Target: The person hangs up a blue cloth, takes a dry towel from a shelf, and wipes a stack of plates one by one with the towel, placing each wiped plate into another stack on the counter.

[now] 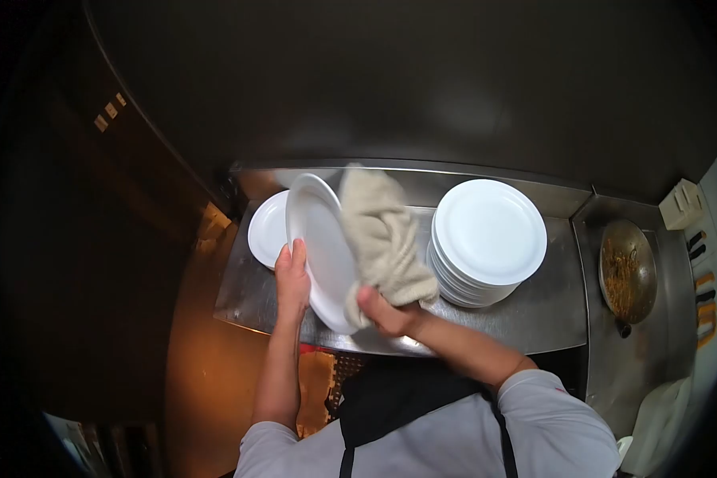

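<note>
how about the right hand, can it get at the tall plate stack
Probably yes: the tall plate stack is close by, and only the cloth in the right hand seems in the way; it would likely have to let that go first.

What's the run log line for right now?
left hand: holds tilted white plate | right hand: holds beige towel beside it | tall plate stack: on steel counter

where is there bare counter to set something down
Bare counter lies right of the tall stack, up to the seam, and at the front left corner, before the left plates. The middle is crowded by the held plate and cloth.
</note>
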Available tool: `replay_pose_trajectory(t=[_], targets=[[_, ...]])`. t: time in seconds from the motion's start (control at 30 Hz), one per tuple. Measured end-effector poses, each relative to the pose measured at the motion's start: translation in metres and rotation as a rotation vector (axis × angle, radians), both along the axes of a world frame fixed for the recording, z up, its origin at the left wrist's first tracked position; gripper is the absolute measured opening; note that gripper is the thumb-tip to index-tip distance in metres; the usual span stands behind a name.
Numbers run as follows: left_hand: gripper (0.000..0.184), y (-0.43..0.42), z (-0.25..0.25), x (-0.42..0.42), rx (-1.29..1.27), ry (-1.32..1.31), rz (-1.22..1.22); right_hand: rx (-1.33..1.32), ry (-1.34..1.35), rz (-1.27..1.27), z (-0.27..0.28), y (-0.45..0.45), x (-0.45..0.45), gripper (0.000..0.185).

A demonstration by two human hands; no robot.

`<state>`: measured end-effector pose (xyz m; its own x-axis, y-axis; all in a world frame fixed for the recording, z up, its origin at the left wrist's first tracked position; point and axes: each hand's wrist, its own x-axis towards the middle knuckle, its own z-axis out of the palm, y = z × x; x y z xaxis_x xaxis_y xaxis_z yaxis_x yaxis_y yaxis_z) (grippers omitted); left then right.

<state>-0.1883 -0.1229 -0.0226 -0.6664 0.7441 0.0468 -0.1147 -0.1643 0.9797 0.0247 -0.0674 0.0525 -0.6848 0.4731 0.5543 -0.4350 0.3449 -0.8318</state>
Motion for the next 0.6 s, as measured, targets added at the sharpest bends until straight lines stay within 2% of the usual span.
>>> replay_pose_trajectory(t=[0.07, 0.13, 0.17, 0.2, 0.27, 0.33, 0.4, 0.47, 0.5, 0.53, 0.57, 0.6], targets=[[0.033, 0.001, 0.001, 0.004, 0.004, 0.031, -0.075, 0.091, 0.007, -0.069, 0.027, 0.035, -0.013, 0.041], [0.032, -0.001, 0.001, 0.015, 0.023, 0.007, -0.163, -0.049, -0.002, -0.061, 0.039, 0.07, -0.034, 0.036], [0.032, -0.001, 0.002, 0.02, 0.036, -0.005, -0.202, -0.545, -0.016, 0.201, 0.042, 0.084, -0.044, 0.048], [0.032, 0.002, 0.0, 0.024, 0.032, -0.004, -0.214, -0.695, 0.032, 0.425, 0.005, 0.097, -0.058, 0.052], [0.032, 0.012, 0.001, 0.033, 0.136, -0.047, -0.1, -0.849, -0.044, 0.374, -0.038, 0.077, -0.072, 0.06], [0.034, 0.018, 0.01, 0.028, 0.155, -0.101, 0.051, -0.927, -0.023, 0.143, -0.04, 0.014, -0.053, 0.058], [0.035, 0.013, 0.008, 0.001, 0.108, -0.076, 0.196, -0.841, 0.154, 0.163, -0.034, -0.003, -0.04, 0.052], [0.039, 0.009, 0.003, -0.014, 0.091, -0.017, 0.394, -0.503, 0.243, 0.098, -0.05, 0.001, -0.032, 0.049], [0.039, 0.007, 0.008, -0.006, 0.118, 0.017, 0.483, -0.397, 0.035, -0.015, -0.035, 0.016, -0.029, 0.044], [0.04, 0.008, 0.019, 0.009, 0.148, 0.054, 0.566, -0.255, -0.058, -0.262, -0.011, 0.027, -0.033, 0.031], [0.041, 0.009, 0.026, 0.016, 0.182, 0.093, 0.646, -0.345, -0.09, -0.296, 0.0, 0.043, -0.036, 0.028], [0.039, 0.004, 0.018, 0.016, 0.32, 0.173, 0.557, -0.433, -0.121, -0.33, 0.008, 0.058, -0.036, 0.026]])
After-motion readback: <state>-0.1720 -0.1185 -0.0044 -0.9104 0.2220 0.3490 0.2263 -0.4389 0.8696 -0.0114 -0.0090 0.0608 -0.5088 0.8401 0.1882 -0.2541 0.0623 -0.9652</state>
